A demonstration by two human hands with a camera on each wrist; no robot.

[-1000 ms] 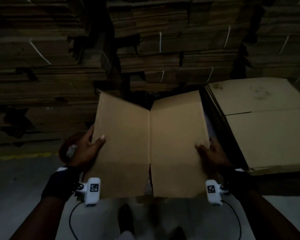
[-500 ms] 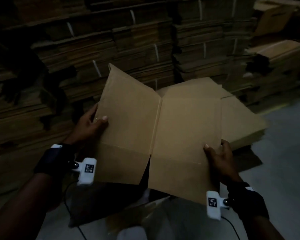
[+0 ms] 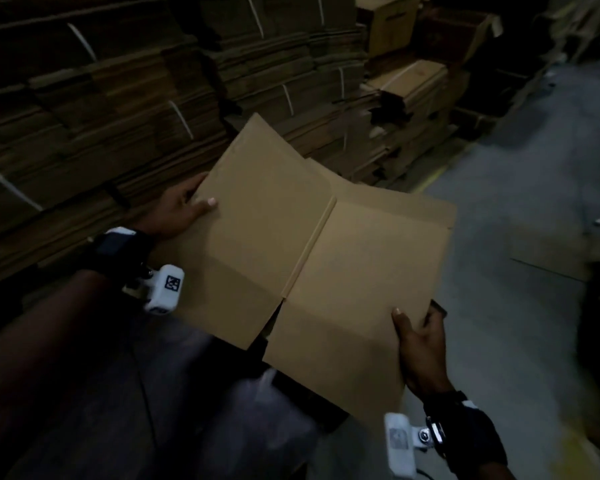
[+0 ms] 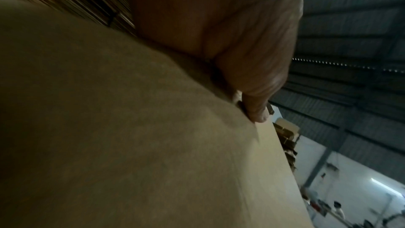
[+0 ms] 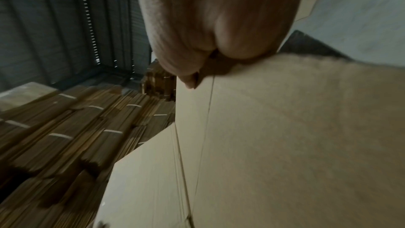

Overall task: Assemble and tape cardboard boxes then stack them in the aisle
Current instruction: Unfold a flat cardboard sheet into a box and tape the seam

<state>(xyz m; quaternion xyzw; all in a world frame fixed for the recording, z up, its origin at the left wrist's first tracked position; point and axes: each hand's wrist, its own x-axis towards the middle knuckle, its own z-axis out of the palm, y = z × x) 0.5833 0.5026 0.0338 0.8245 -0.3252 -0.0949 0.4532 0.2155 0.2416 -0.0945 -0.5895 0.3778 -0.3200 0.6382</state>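
Both hands pinch one flattened cardboard box (image 3: 326, 258) by its outer edges: the left hand (image 3: 179, 211) clamps the left panel's edge with its thumb laid on the upper face and fingers hidden beneath, and the right hand (image 3: 418, 344) pinches the right panel near its lower right edge, thumb on top. In the left wrist view the thumb (image 4: 254, 82) presses on the brown board (image 4: 131, 136); in the right wrist view the thumb (image 5: 186, 61) bears on the panel (image 5: 285, 136) the same way. The box hangs in the air between the two hands, in front of the person's body, its centre fold running diagonally and the slit between its lower flaps facing the person.

Compared with half a second ago, the box is turned further clockwise, the right hand sits lower, and more grey floor (image 3: 520, 237) shows to the right.

Strapped stacks of flat cardboard (image 3: 118, 98) stand behind the box. No open container shows its contents.
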